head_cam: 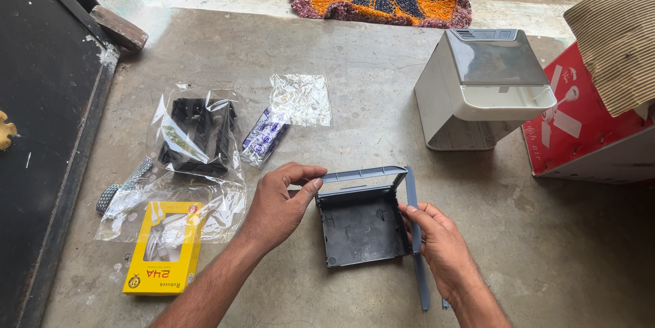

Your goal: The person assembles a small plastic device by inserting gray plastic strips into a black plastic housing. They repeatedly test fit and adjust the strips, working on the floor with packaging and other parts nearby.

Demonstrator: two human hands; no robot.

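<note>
Both hands are on the dark grey plastic tray lying open-side up mid-floor, left hand pinching its upper left rim, right hand fingers pressed to the grey strip along its right wall, yellow box of white parts near the floor's left edge.

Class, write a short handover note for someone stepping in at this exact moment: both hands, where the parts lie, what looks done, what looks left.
Left hand: grips the left upper corner of the dark grey plastic tray, thumb on its rim.
Right hand: holds the grey strip against the tray's right edge.
Parts: tray on the concrete floor; black parts in a plastic bag, a small purple packet and a yellow box to the left; white housing behind.
Done: tray and strip are out.
Left: strip looks not yet seated; bagged parts untouched.
</note>
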